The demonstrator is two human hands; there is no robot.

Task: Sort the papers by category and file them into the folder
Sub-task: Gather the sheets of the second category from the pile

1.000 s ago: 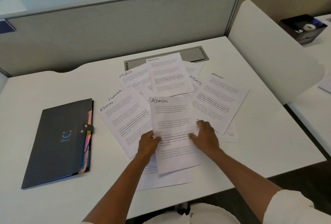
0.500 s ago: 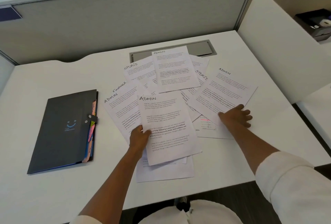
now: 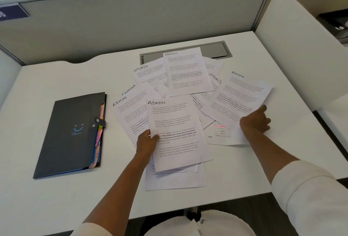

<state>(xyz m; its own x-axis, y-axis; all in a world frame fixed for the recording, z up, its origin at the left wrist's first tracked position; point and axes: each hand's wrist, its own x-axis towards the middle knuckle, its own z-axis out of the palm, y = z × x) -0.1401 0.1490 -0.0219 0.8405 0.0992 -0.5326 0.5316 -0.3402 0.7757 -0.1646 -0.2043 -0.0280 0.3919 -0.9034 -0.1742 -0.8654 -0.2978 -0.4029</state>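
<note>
A white bench (image 3: pixel 56 207) stands against a grey partition wall (image 3: pixel 131 13). A grey cable hatch (image 3: pixel 216 50) is set into the bench near the wall. A white side panel (image 3: pixel 301 47) rises at the right, with a black tray (image 3: pixel 337 24) beyond it.

Bare surface (image 3: pixel 235 179) lies open at lower left and lower right of the frame. Spread papers (image 3: pixel 180 88) fill the centre, the folder (image 3: pixel 69 134) blocks the left, and a partition (image 3: pixel 131 19) walls off the top.

My white desk (image 3: pixel 56 77), grey cable hatch (image 3: pixel 216 50) at its back edge; grey partition (image 3: pixel 131 15) behind; white divider (image 3: pixel 301 47) along my right edge.
</note>
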